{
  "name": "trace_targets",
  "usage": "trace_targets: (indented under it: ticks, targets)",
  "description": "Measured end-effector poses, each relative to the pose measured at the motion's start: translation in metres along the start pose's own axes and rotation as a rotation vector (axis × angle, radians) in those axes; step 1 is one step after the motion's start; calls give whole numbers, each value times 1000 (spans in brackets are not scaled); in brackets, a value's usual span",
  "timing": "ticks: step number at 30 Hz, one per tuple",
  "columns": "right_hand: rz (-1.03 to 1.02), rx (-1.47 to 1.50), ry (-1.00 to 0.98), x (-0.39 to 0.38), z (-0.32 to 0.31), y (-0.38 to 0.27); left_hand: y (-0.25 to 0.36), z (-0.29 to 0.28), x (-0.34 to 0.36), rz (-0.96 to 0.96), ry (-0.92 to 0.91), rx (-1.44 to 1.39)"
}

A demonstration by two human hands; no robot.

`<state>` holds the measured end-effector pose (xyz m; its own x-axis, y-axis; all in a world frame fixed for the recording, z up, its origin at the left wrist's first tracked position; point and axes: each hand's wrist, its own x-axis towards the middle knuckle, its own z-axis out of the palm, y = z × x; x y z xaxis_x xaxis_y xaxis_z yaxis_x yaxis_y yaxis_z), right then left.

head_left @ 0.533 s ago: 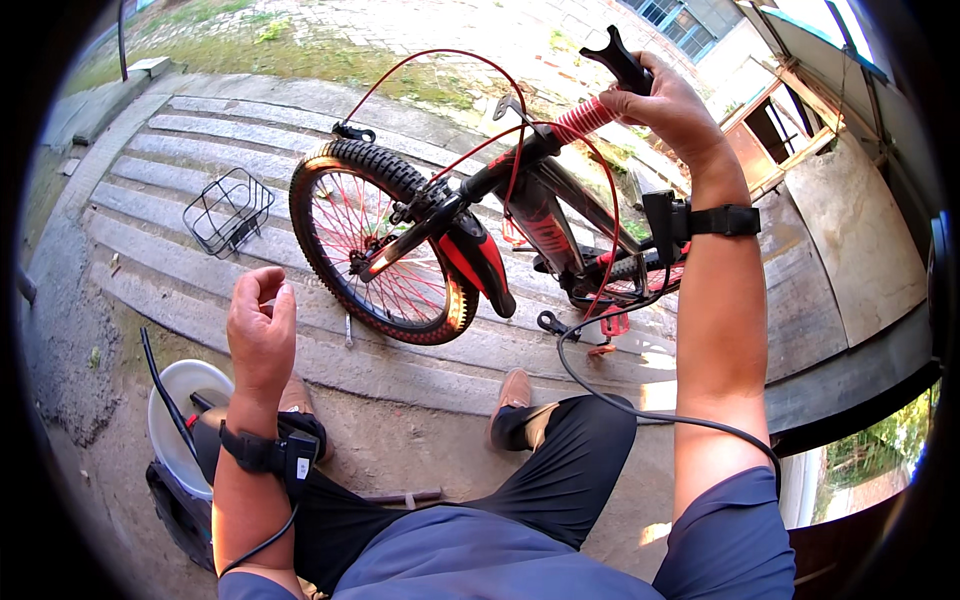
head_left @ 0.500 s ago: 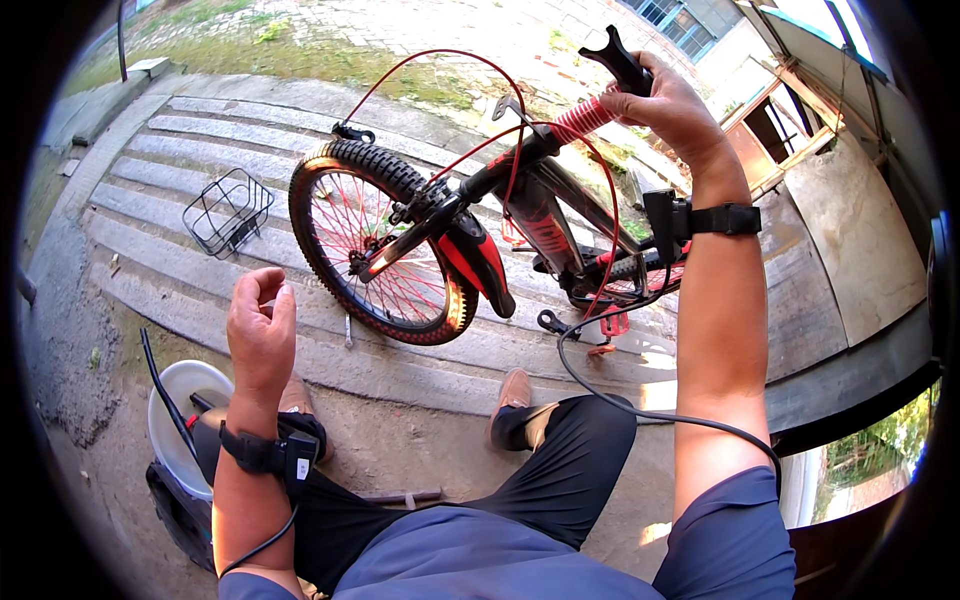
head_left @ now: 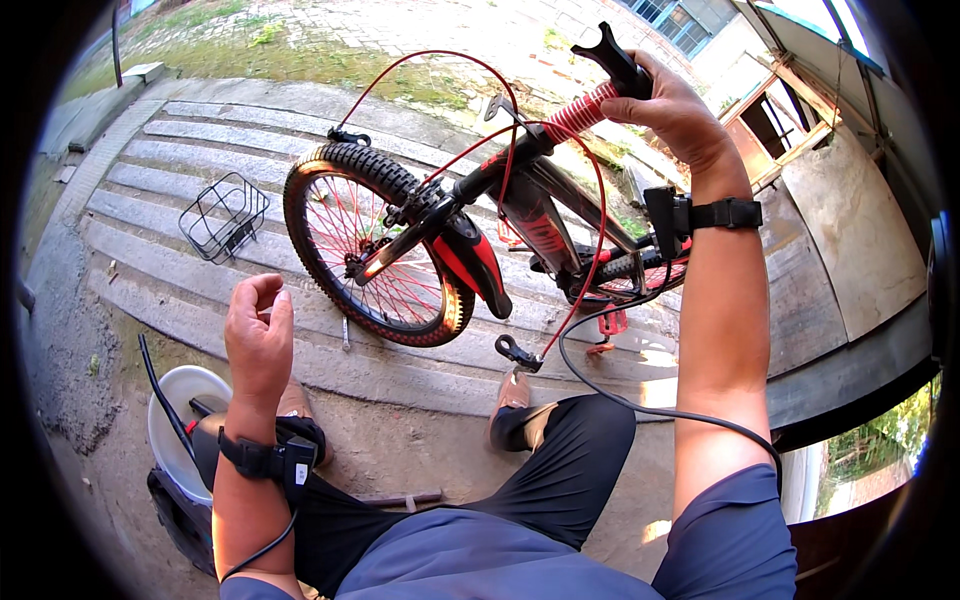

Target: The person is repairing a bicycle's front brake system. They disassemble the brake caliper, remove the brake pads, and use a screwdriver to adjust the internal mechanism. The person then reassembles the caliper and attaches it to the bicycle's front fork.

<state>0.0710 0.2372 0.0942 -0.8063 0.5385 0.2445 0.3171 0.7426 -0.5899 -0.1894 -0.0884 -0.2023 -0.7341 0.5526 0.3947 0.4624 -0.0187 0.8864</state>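
Note:
My right hand (head_left: pixel 672 105) grips a black handlebar stem (head_left: pixel 610 58) with an open, forked end. Below it, a red ribbed sleeve (head_left: pixel 582 112) runs down to the head of a black-and-red bicycle (head_left: pixel 535 225). The bicycle leans, its knobby front wheel (head_left: pixel 375 250) with red spokes turned toward me. Two brake levers dangle from red cables: one lever (head_left: pixel 350 136) beyond the wheel, the other lever (head_left: pixel 518 352) near my shoe. Held in the air left of the wheel, my left hand (head_left: pixel 260 325) has curled fingers, and nothing shows in them.
A black wire basket (head_left: pixel 224 218) lies on the ridged concrete (head_left: pixel 185 255) at left. Beside my left leg stands a white bucket (head_left: pixel 185 385) with a black tube in it. A wrench-like tool (head_left: pixel 346 334) lies near the wheel. Wooden boards (head_left: pixel 850 240) rise at right.
The near brake lever has swung left and toward me on its cable. The stem in my right hand has shifted slightly left. My left hand has barely moved.

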Motion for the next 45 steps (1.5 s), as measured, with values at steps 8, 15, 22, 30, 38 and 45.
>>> trace_targets:
  ticks: [8,15,22,30,38,45]
  targets:
    - [-33,52,7,-1,2,3,2,0,0,-13,-17,-10]
    - [8,61,81,2,7,7,2,0,-1,-27,-29,-36]
    - [70,8,118,2,12,4,3,0,-2,-37,-42,-28]
    - [-36,166,126,-5,12,9,3,2,-2,-27,-46,-26]
    - [-10,106,88,1,7,17,6,3,-2,-31,-58,-32]
    - [24,-20,192,0,14,11,5,3,-3,-25,-67,-23]
